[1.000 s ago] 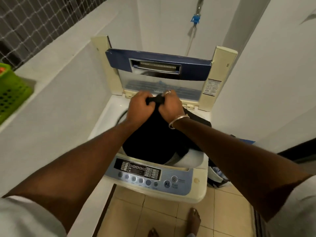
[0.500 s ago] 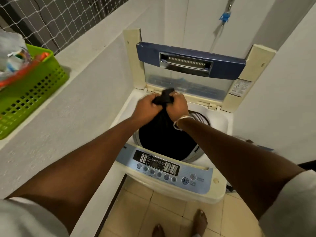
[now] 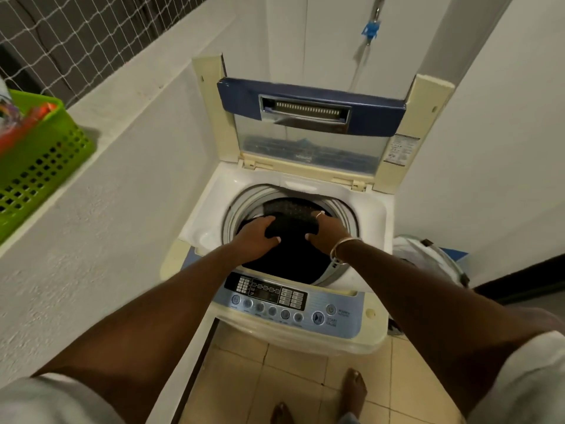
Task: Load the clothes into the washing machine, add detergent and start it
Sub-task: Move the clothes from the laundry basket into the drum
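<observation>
A top-loading washing machine (image 3: 201, 221) stands in front of me with its blue-framed lid (image 3: 308, 117) raised upright. A black garment (image 3: 290, 249) fills the round drum opening. My left hand (image 3: 255, 238) grips the garment's left part just inside the drum mouth. My right hand (image 3: 328, 229), with a ring and a bangle, grips its right part. Both hands sit low in the opening, a bunched fold of the cloth between them. The control panel (image 3: 275, 298) with its buttons lies along the machine's near edge.
A green perforated basket (image 3: 39, 169) with colourful items sits on the white ledge at left, under a net. A white bag or hamper (image 3: 428, 258) stands on the floor right of the machine. White walls close in on both sides. My bare feet stand on beige tiles.
Both hands have gone down from above the drum into its mouth, carrying the black garment down with them. The hands have also moved slightly apart.
</observation>
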### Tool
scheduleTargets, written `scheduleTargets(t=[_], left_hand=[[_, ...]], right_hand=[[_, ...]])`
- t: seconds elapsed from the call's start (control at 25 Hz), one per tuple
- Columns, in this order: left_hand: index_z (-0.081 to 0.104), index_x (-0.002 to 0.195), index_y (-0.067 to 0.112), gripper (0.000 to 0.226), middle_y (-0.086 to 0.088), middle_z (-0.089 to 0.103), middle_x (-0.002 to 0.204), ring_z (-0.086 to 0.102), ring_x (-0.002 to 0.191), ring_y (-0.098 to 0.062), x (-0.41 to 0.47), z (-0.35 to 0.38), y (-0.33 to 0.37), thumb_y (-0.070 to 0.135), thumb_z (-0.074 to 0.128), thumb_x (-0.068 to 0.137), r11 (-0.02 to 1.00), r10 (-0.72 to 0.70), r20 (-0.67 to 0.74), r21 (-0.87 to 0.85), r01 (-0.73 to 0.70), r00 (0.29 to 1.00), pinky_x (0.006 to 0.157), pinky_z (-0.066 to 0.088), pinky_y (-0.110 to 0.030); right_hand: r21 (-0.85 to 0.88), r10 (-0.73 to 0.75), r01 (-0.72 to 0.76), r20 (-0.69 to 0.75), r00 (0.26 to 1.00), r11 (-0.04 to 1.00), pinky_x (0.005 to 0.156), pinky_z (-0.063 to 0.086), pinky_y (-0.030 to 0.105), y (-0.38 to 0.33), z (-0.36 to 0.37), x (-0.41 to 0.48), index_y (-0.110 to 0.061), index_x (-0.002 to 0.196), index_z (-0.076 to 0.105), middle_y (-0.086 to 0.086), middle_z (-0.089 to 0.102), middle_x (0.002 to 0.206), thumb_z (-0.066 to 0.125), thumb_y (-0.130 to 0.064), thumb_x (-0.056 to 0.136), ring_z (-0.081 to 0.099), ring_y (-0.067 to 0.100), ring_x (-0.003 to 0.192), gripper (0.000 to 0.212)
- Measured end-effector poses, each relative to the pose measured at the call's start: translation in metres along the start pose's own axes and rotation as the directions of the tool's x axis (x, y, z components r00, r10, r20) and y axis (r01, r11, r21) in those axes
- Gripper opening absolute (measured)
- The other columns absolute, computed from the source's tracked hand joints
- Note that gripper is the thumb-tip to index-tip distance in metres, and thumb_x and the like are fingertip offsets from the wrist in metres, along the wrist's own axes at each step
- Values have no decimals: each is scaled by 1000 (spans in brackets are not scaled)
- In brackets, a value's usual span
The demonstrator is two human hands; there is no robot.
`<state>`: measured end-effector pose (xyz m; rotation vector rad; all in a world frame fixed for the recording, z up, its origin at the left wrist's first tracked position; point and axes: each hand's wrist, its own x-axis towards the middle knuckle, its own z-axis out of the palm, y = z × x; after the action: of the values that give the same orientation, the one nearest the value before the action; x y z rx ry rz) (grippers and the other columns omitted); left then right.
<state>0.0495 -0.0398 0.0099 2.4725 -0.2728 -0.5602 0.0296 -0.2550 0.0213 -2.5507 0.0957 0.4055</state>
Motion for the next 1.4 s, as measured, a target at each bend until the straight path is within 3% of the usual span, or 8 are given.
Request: scheduleTargets(t=[0.24, 0.56, 0.68, 0.88, 1.04, 1.12, 1.28, 1.4], left_hand=[[46, 143, 12, 57, -10, 49, 143, 46, 132, -25, 4, 19, 86, 31, 64, 92, 979, 193, -19, 65, -192, 981, 108, 35, -32], [54, 133, 14, 41, -3, 61, 125, 58, 112, -19, 56, 125, 239, 24, 60, 93, 915, 398, 83, 42, -402, 914, 94, 46, -30], [58, 127, 13, 36, -1, 62, 119, 60, 104, -15, 91, 182, 281, 23, 61, 92, 927, 368, 179, 11, -375, 913, 86, 46, -25], [55, 132, 5, 42, -12, 60, 129, 56, 120, -25, 159, 288, 308, 16, 63, 93, 965, 247, 285, 15, -262, 926, 95, 35, -17], [57, 126, -3, 33, -19, 61, 125, 56, 118, -29, 201, 356, 299, 10, 59, 95, 984, 157, 385, 23, -179, 909, 89, 30, -9], [58, 126, 1, 35, -17, 61, 126, 55, 120, -27, 220, 385, 285, 14, 61, 94, 990, 130, 391, -7, -138, 911, 93, 34, -13], [61, 117, 12, 37, -11, 62, 119, 59, 112, -24, 258, 440, 249, 34, 62, 87, 997, 74, 401, -29, -68, 913, 97, 50, -37], [51, 131, 12, 58, -11, 53, 134, 51, 124, -25, 289, 490, 209, 42, 66, 84, 999, 31, 371, -25, -23, 928, 107, 43, -41]], right_hand=[[79, 44, -32, -156, 987, 996, 89, 47, 30, 52, -53, -46, -14, 126, 57, 9, 68, 115, 61, -24, 90, 64, 28, 105, 37], [169, 260, -225, -224, 939, 960, 96, 46, 32, 215, -115, -66, -16, 131, 54, 6, 66, 120, 62, -22, 91, 63, 25, 107, 41], [173, 310, -282, -167, 936, 944, 95, 43, 28, 291, -120, -55, -17, 132, 54, 6, 65, 123, 62, -22, 90, 61, 26, 112, 44], [143, 320, -312, -35, 947, 939, 100, 47, 36, 415, -104, -13, -19, 129, 59, 8, 64, 126, 60, -30, 88, 59, 28, 116, 42], [114, 310, -323, 113, 944, 940, 103, 44, 38, 482, -80, 18, -14, 131, 57, 11, 61, 130, 62, -30, 90, 55, 30, 121, 44], [102, 320, -340, 175, 931, 935, 103, 41, 36, 511, -62, 32, -8, 130, 57, 14, 58, 132, 66, -25, 90, 53, 32, 124, 44], [96, 304, -334, 240, 922, 938, 107, 41, 38, 554, -21, 58, -9, 136, 52, 13, 55, 137, 66, -24, 90, 50, 31, 129, 50], [33, 280, -303, 303, 911, 952, 113, 35, 40, 584, 18, 84, -14, 147, 40, 11, 46, 146, 69, -29, 88, 42, 30, 135, 67]])
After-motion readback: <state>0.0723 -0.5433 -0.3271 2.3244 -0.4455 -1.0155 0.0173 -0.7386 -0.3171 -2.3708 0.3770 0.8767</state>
